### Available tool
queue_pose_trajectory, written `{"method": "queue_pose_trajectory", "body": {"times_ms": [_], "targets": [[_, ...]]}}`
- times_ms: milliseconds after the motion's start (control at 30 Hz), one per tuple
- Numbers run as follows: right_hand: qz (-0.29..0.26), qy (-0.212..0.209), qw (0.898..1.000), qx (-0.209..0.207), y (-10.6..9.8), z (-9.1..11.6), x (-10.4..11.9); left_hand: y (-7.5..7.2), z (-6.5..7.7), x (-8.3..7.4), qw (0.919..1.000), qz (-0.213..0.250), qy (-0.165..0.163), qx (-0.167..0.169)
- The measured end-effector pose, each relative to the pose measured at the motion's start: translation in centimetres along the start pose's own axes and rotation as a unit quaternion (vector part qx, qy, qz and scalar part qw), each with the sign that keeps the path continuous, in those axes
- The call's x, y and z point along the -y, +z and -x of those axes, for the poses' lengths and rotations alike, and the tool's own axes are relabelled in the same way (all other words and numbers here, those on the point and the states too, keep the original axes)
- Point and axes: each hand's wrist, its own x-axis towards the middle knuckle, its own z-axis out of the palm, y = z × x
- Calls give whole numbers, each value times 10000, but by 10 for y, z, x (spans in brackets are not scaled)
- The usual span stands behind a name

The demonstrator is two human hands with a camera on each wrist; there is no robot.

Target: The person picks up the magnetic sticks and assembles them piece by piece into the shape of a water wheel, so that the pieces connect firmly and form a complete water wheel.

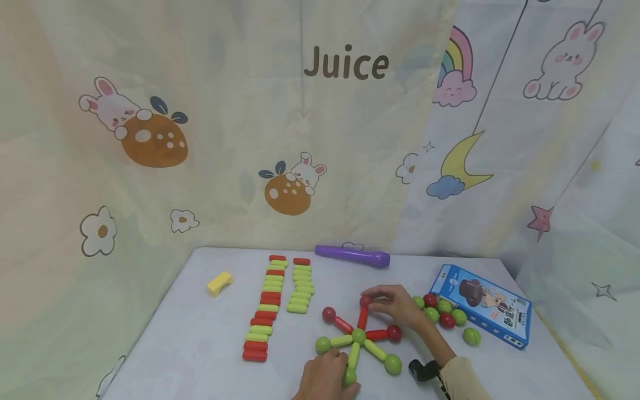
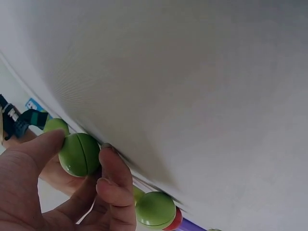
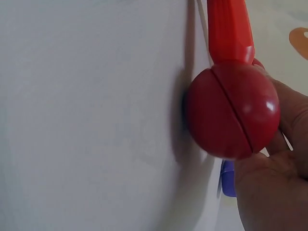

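Note:
On the white table lies a star-shaped figure, with red and yellow-green rods running out from a green centre ball (image 1: 358,336) to red and green end balls. My left hand (image 1: 324,375) holds the near green ball (image 2: 79,154) between thumb and fingers. At the far end of the star, my right hand (image 1: 400,304) pinches a red ball (image 1: 365,301) that tops a red rod (image 1: 362,319). In the right wrist view another red ball (image 3: 233,110) on its rod stands large in front of the right fingers, hiding most of what they hold.
Red and yellow-green rods (image 1: 257,329) lie in two columns left of the star. Several loose balls (image 1: 446,320) sit beside a blue box (image 1: 482,305) on the right. A purple tapered stick (image 1: 352,255) lies at the back, a yellow arch block (image 1: 219,284) at the left.

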Motion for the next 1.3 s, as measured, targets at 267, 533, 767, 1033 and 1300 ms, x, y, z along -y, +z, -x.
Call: {"method": "queue_pose_trajectory", "body": {"times_ms": [267,533,767,1033,1300], "targets": [[1016,-63,9935,-515,5,21,23,0,2,0,9995,169,-234,103],[1898,138,9817,-16,6,53,29,-1,2,0,9998,-10,-186,2],[1958,519,9791,-177,21,63,27,-5,2,3,9995,41,-308,-51],[2396,1477,9570,-695,43,64,41,-13,0,14,9987,-64,-69,-495],[2464,1700,9516,-700,49,63,48,-18,0,18,9994,120,-129,-311]]}}
